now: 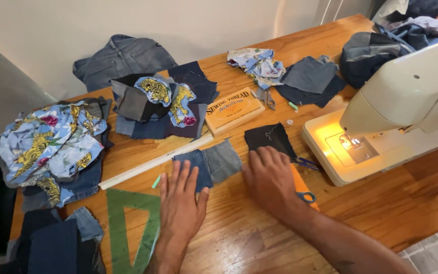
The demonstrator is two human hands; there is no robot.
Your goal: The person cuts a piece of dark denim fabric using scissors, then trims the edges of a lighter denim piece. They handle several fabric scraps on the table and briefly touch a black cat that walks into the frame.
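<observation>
Head view: left hand (181,200) flat, fingers spread, tips on joined denim patches (209,165) at surface (239,238) centre. Right hand (269,177) open, palm down between patches and black scrap (269,138), probably covering orange-handled scissors (304,190). Step: smoothing patches. Next move needs seam aligned, flat. Sewing machine (401,101) right.

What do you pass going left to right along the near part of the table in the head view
Green set square → left hand, fingertips on the denim patch → right hand, over the black cloth piece → orange-handled scissors → white sewing machine.
</observation>
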